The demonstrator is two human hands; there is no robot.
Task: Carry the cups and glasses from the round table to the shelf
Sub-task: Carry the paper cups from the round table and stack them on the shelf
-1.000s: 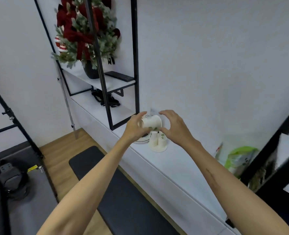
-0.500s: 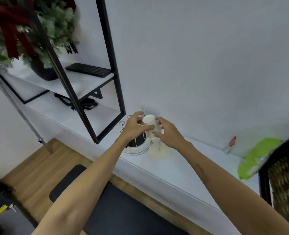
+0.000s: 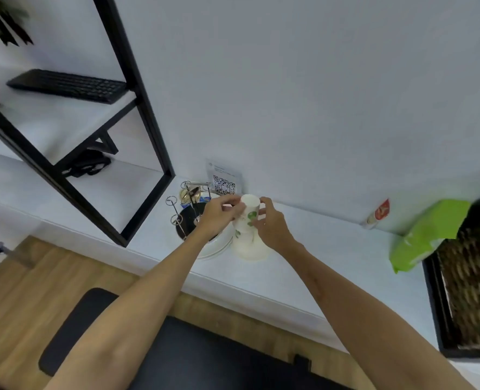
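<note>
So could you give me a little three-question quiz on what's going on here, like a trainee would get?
1. True or false: both hands hold the paper cup.
2. What stands directly left of the cup stack on the shelf? A) wire rack on plates B) keyboard C) green bag
3. Fill in: the held cup is turned ____ side up.

Key:
1. True. The left hand and right hand pinch it from either side, over the stack.
2. A. The wire rack sits on the plates; the keyboard and green bag lie farther off.
3. Bottom.
</note>
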